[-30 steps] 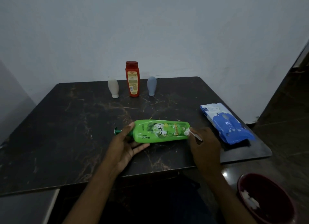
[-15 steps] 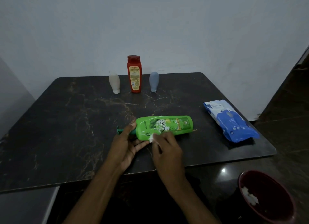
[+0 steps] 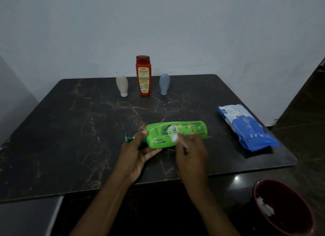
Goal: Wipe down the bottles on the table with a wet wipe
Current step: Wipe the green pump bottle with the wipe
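Along the far edge of the dark marbled table (image 3: 70, 130), upper centre of the frame, stand a cream squeeze tube (image 3: 121, 85), a tall red plastic bottle (image 3: 143, 77) and a grey-blue squeeze tube (image 3: 164, 83). Low centre, your left hand (image 3: 135, 151) grasps the neck end of the bright green plastic shampoo bottle (image 3: 190, 130), which lies on its side. Your right hand (image 3: 191, 153) pinches a small white wet wipe (image 3: 175, 139) against its label. Press hard and the slick bottle could twist out of your left grip. Right of it lies a blue-and-white wipe pack (image 3: 246, 128). Your fingers mostly hide the blurred wipe. The dark red bin (image 3: 284, 209), lower right, is cut off.
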